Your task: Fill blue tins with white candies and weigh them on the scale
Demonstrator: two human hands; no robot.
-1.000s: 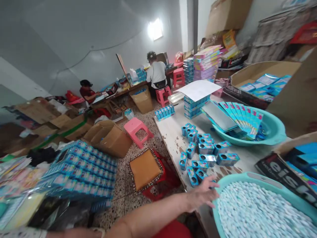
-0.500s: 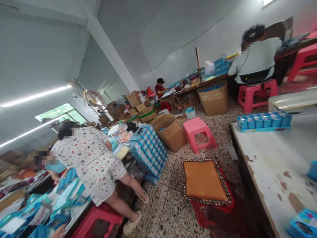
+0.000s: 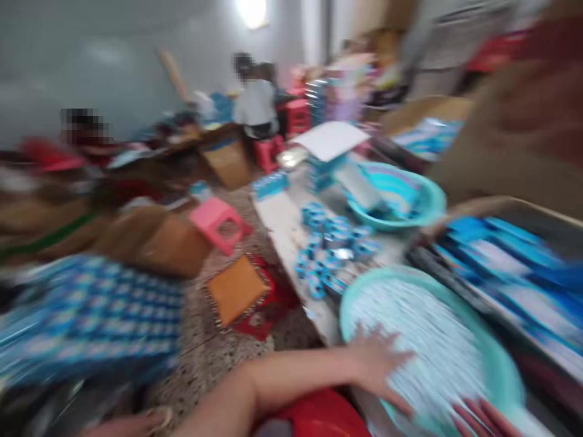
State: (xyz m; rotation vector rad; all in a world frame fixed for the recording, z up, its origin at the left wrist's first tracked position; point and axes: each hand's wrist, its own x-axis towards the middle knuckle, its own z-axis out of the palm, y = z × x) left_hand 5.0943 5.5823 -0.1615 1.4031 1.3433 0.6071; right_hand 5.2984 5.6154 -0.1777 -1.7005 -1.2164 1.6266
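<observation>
A round turquoise basin stands on the table, filled with many small whitish pieces too blurred to name. My left hand reaches over its near left side, fingers spread, and seems to hold nothing. At the bottom edge my right hand shows only in part, its fingers stretched toward the pieces. Whether either hand touches them is unclear in the blur. Just beyond the basin lies a scatter of small blue-and-white packs.
A second turquoise basin with blue items stands farther along the white table. On the right are boxes of blue packages. An orange-topped stool and a pink stool stand on the floor. Other people sit farther back.
My view has swung to the right, and the basins and both my hands have come into sight. The standing person in patterned clothes is mostly out of view.
</observation>
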